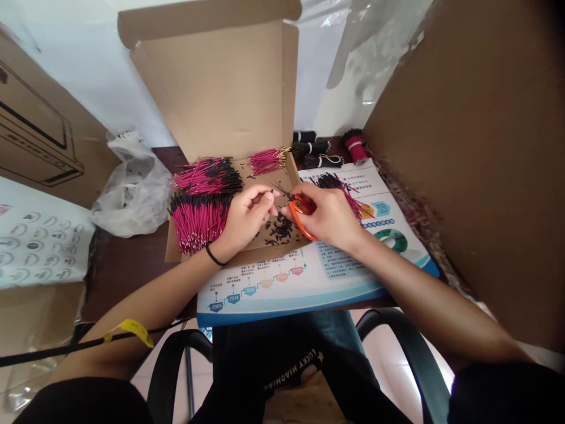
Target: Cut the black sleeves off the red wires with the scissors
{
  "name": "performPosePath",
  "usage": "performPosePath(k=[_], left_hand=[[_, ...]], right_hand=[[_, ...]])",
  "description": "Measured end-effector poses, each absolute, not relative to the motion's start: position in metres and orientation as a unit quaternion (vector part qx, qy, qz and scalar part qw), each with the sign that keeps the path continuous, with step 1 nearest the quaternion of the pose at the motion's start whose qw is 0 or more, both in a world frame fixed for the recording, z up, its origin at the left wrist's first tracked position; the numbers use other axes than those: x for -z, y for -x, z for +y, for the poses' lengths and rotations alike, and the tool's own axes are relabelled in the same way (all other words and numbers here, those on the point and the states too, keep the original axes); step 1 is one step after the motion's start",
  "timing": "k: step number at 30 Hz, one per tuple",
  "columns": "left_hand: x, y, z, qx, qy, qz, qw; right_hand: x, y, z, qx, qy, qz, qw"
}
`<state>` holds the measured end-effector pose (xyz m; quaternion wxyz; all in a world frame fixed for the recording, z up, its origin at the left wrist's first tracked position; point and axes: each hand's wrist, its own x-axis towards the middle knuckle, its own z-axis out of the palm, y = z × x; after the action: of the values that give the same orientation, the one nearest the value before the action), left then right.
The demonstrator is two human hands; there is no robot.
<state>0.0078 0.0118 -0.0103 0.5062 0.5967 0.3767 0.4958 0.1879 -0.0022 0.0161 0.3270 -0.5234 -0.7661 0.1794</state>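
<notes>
My right hand point(335, 215) grips a pair of scissors point(301, 221) by its orange handles, with the thin blades pointing left. Facing the blade tips, my left hand point(246, 217) is closed in a pinch; whatever is between its fingertips is too small to make out. Both hands hover over an open cardboard box point(289, 240). Short black tube pieces point(281, 228) lie scattered in it below the fingers. Left of them are a dense pile of pink wires with black ends point(200, 221) and a second pile point(207, 175) behind it.
Pink wires with brass-coloured ends point(268, 160) lie at the box's back. Loose pink-and-black wires point(342, 189) rest on a printed sheet point(282, 294) right of the box. Black wire bundles point(313, 147) and a pink bundle point(355, 146) stand behind. A plastic bag point(132, 194) sits left; cardboard point(477, 147) walls the right.
</notes>
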Motion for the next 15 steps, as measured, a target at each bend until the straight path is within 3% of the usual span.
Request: performPosePath(k=[15], left_hand=[[0.0103, -0.0111, 0.0101, -0.502, -0.581, 0.359, 0.531]], right_hand=[[-0.0200, -0.1872, -0.0056, -0.212, 0.506, -0.768, 0.329]])
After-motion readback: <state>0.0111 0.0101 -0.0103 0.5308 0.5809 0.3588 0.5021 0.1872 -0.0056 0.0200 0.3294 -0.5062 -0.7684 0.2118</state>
